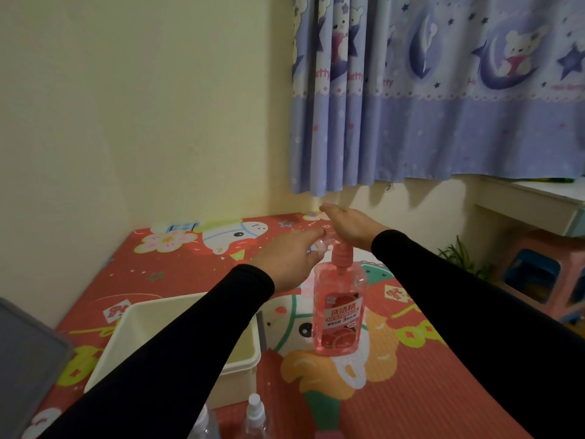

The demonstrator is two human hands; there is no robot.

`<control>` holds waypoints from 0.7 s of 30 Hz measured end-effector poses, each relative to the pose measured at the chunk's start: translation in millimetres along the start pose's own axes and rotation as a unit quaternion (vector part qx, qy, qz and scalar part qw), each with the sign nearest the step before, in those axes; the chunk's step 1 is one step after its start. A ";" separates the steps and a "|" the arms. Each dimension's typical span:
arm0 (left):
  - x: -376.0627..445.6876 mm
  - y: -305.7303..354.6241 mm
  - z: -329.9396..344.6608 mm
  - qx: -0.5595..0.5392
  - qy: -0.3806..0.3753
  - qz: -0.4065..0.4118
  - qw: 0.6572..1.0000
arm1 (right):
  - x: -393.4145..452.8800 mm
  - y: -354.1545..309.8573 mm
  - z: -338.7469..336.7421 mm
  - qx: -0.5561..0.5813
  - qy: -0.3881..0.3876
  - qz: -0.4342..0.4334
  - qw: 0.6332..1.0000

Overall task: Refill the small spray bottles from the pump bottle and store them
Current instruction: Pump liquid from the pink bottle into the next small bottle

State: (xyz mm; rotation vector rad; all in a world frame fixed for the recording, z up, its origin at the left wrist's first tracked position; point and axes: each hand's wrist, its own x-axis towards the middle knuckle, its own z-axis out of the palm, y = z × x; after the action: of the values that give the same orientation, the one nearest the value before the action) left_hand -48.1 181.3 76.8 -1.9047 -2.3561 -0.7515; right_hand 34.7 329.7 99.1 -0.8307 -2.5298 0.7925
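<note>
pink clear-plastic pump bottle (339, 308) stood upright on the red cartoon-print foam mat (427, 391), right of centre, label facing the camera. right hand (351, 224) lay flat on top of the pump head, palm down, fingers straight and together pointing left and far. left hand (292, 259) was just left of the pump nozzle, fingers curled round a small clear spray bottle (318, 247) held at the spout; the bottle was mostly hidden by the fingers, so whether its mouth touched the nozzle couldn't be told. both forearms in black sleeves crossed the frame from the near edge.

cream rectangular plastic bin (152, 324) sat open on the mat, near-left of the pump bottle, close beside it but apart; the left sleeve passed over its near-right corner. two more clear spray bottles at the near edge: one with white sprayer top (255, 413), upright, and another (205, 424) left of it, cut off by the frame. grey lid or tray edge (28, 359) at near left, overhanging the mat's left side.

mat's far edge met the cream wall; far-left half of the mat was open. right of the pump bottle the mat ran open to its right edge, beyond which stood stacked plastic stools (544, 277) and a small green plant (462, 256). blue bear-print curtain (443, 90) hung above the far-right corner.
</note>
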 end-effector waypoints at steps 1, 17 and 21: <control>0.2 0.5 -1.6 0.007 0.005 0.003 1.000 | 1.6 0.0 -2.0 0.011 0.005 0.004 1.000; -0.3 1.3 -2.9 0.010 0.000 -0.004 1.000 | 2.2 -1.7 -2.2 0.023 -0.004 0.010 1.000; -4.5 -0.7 7.3 -0.007 0.001 -0.001 1.000 | -3.0 4.2 11.4 -0.052 -0.022 -0.007 0.998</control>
State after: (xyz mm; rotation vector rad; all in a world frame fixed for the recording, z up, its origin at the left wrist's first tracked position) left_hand -45.6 179.8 68.7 -1.9068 -2.3590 -0.7719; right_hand 33.2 326.1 87.3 -0.8363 -2.6322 0.6877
